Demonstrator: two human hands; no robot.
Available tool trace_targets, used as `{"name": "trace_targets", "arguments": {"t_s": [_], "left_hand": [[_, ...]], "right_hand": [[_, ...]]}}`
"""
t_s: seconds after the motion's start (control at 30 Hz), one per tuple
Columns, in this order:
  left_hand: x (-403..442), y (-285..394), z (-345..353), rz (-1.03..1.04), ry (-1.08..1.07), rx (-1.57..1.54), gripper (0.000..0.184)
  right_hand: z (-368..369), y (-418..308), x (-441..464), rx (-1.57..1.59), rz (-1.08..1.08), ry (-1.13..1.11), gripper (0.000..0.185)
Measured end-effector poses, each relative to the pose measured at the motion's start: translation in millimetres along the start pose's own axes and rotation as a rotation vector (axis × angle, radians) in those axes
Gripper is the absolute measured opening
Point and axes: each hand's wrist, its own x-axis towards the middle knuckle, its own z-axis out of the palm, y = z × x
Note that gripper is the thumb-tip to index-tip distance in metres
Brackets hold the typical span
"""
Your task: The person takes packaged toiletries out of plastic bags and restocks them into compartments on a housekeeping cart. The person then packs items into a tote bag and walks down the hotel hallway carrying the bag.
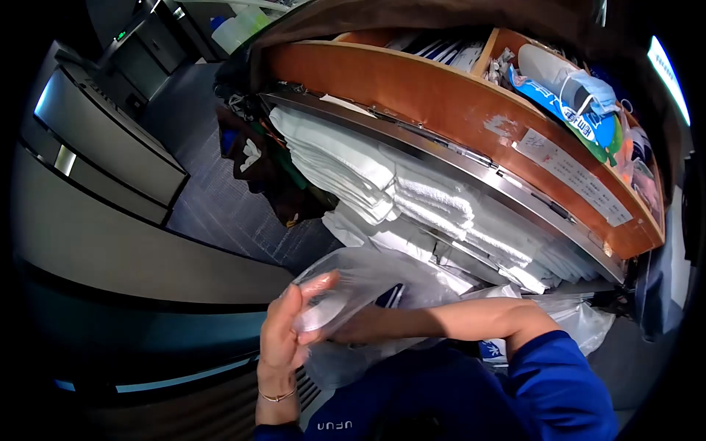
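Here, low in view, the left hand (282, 323) grasps a clear plastic bag (371, 275) between its fingers, near the cart's folded white towels (334, 158). The right hand (356, 326) reaches behind or into the plastic; whether its fingers are clenched, I cannot tell.

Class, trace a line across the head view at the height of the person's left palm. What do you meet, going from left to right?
Teal panel → left hand → held clear plastic bag → bare right forearm → second clear plastic bag.
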Motion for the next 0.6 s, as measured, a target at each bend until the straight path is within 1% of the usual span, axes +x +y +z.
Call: {"name": "trace_targets", "arguments": {"t_s": [0.03,0.07,0.1,0.13,0.17,0.2,0.27,0.3,0.33,0.4,0.43,0.47,0.53,0.57,0.6], "left_hand": [[2.1,3.4,2.2,-0.005,0.073,0.006,0.052],[4.8,7.6,4.7,-0.008,0.146,0.015,0.052],[8.0,8.5,1.0,-0.005,0.136,0.012,0.052],[11.7,9.3,-4.9,0.026,0.074,0.065,0.053],[15.1,11.6,-9.9,0.053,0.013,0.120,0.053],[14.4,18.2,-9.0,0.049,0.009,0.121,0.053],[8.7,34.1,-6.4,0.053,0.071,0.177,0.051],[11.9,37.2,-13.3,0.100,-0.041,0.114,0.052],[11.1,39.7,-18.5,0.089,-0.031,0.118,0.052],[6.7,45.8,-25.8,0.193,-0.045,0.340,0.058],[4.8,49.9,-18.2,0.418,0.023,0.850,0.059],[3.4,50.9,-22.2,0.408,0.033,0.859,0.059],[-2.0,51.5,-28.9,0.374,0.016,0.772,0.059],[-4.0,51.1,-30.3,0.360,0.013,0.743,0.058],[-2.7,51.2,-26.4,0.303,0.010,0.590,0.057]], "right_hand": [[-9.6,1.3,0.3,-0.011,0.005,-0.001,0.037],[-23.7,2.1,-1.6,-0.360,-0.068,-0.078,0.036],[-35.7,2.4,-6.5,-0.708,-0.141,-0.153,0.034],[-44.1,-3.4,-16.8,-0.716,-0.139,-0.147,0.034],[-51.2,-16.1,-31.4,-0.819,-0.257,-0.126,0.034],[-57.9,-29.0,-45.5,-0.917,-0.374,-0.107,0.033],[-66.7,-50.4,-67.7,-0.645,-0.273,-0.047,0.048],[-74.4,-61.3,-79.5,-0.525,-0.195,0.005,0.050],[-84.1,-71.7,-91.2,-0.402,-0.122,0.054,0.053],[-99.3,-91.7,-118.7,-0.155,-0.117,0.263,0.043],[-105.5,-101.1,-132.1,-0.008,-0.125,0.369,0.038],[-108.2,-109.0,-141.5,0.176,-0.118,0.471,0.032],[-104.8,-127.4,-150.7,0.455,-0.193,0.713,0.024],[-104.6,-129.2,-141.4,0.421,-0.153,0.632,0.024],[-104.4,-130.9,-132.1,0.381,-0.116,0.549,0.024]]}}
